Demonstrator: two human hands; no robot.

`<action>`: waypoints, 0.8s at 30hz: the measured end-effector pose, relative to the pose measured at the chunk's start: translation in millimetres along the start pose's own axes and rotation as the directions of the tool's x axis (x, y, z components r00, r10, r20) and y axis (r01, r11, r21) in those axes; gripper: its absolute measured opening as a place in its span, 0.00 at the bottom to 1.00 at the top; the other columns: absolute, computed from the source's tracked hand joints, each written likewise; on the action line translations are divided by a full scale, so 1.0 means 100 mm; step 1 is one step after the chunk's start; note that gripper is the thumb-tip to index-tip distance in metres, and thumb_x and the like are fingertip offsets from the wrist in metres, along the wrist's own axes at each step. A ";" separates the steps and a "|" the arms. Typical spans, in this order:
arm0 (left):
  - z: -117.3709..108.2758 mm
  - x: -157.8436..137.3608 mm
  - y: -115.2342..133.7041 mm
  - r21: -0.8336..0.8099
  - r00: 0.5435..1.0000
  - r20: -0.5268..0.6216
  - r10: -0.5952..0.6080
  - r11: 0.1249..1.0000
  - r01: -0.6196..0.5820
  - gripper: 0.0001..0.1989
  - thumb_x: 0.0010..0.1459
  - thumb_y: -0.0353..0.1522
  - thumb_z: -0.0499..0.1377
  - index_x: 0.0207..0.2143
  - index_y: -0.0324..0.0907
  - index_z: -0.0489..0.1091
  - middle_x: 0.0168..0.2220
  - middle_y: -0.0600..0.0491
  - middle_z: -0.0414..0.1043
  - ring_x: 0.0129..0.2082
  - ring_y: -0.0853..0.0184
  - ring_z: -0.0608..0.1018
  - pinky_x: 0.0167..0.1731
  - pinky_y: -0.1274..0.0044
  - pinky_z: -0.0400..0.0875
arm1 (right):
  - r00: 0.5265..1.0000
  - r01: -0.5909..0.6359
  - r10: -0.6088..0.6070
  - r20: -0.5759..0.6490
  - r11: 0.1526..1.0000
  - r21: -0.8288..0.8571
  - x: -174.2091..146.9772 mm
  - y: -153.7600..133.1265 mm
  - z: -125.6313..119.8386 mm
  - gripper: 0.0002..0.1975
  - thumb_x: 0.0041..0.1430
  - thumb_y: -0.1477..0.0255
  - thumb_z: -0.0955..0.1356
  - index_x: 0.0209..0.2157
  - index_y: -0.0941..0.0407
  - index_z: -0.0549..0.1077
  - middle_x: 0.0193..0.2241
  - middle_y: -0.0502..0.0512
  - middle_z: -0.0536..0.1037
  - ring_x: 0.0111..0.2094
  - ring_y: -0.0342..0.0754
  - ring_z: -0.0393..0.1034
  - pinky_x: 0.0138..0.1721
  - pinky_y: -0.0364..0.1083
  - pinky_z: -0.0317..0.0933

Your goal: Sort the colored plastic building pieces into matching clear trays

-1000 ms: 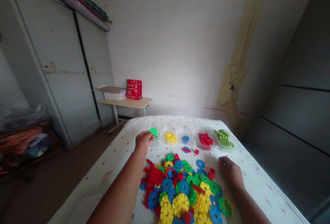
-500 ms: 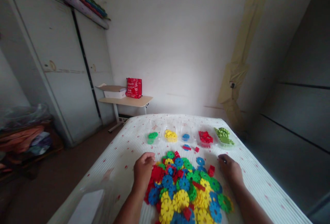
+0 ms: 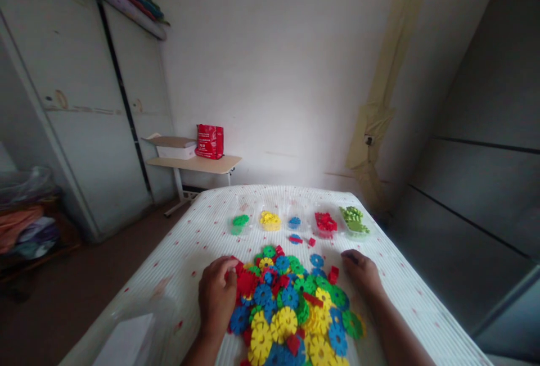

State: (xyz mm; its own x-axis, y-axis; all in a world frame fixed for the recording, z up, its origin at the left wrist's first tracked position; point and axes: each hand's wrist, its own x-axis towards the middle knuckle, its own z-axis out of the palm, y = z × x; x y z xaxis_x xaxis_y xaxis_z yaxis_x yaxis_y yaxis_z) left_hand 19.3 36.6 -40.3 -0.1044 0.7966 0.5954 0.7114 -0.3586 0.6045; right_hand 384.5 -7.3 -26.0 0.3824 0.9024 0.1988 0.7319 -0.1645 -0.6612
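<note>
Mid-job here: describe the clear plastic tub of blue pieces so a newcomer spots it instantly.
On the table covered in white ribbed cloth, look beyond the heap of multicoloured plastic pieces. Five clear plastic tubs stand in a row there; take the middle one. It alone holds blue pieces, between a tub of yellow pieces and a tub of red ones.

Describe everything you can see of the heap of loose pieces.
The heap is a loose, overlapping mix of notched yellow, blue and green discs with red blocks and bars, seemingly plastic. Some discs lie flat, others tilt. It spreads over a white ribbed cloth, nearer than the clear containers. The left hand is at its left edge, contact unclear; the right hand rests beside it, apart.
</note>
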 end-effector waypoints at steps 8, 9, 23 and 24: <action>0.03 -0.01 -0.13 0.021 0.989 0.016 -0.144 0.989 0.143 0.11 0.50 0.32 0.50 0.32 0.42 0.71 0.39 0.49 0.74 0.42 0.61 0.73 0.44 0.70 0.67 | 0.919 0.167 -0.193 0.343 0.980 0.103 -0.11 -0.21 -0.05 0.23 0.44 0.59 0.68 0.40 0.59 0.71 0.40 0.57 0.75 0.34 0.47 0.70 0.33 0.42 0.62; 0.04 -0.01 -0.14 0.016 0.989 0.024 -0.146 0.989 0.146 0.11 0.49 0.32 0.50 0.32 0.42 0.71 0.38 0.49 0.74 0.42 0.61 0.73 0.44 0.69 0.67 | 0.918 0.198 -0.200 0.343 0.979 0.039 -0.12 -0.23 -0.03 0.21 0.43 0.62 0.68 0.39 0.58 0.72 0.39 0.57 0.75 0.35 0.47 0.69 0.34 0.42 0.62; 0.09 0.00 -0.09 0.008 0.984 0.141 -0.109 0.994 0.109 0.12 0.49 0.30 0.49 0.32 0.42 0.71 0.35 0.50 0.75 0.38 0.63 0.75 0.43 0.71 0.68 | 0.956 0.290 -0.277 0.097 0.943 -0.164 0.20 -0.48 -0.04 0.16 0.41 0.77 0.64 0.35 0.60 0.74 0.32 0.56 0.76 0.32 0.46 0.70 0.35 0.42 0.62; 0.09 0.00 -0.09 0.017 0.983 0.146 -0.109 0.994 0.108 0.12 0.50 0.30 0.49 0.32 0.41 0.71 0.35 0.50 0.75 0.38 0.63 0.75 0.43 0.71 0.67 | 0.951 0.307 -0.306 0.034 0.934 -0.185 0.28 -0.52 -0.05 0.16 0.43 0.77 0.64 0.36 0.60 0.74 0.33 0.57 0.76 0.33 0.47 0.70 0.37 0.43 0.62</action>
State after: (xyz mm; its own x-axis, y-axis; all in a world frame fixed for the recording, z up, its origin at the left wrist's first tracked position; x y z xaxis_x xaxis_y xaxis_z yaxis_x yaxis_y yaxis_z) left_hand 19.1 43.6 -50.5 -0.0784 0.8935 0.4421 0.7078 -0.2624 0.6559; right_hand 360.0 24.7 18.1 0.1204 0.9224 0.3670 0.9050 0.0500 -0.4225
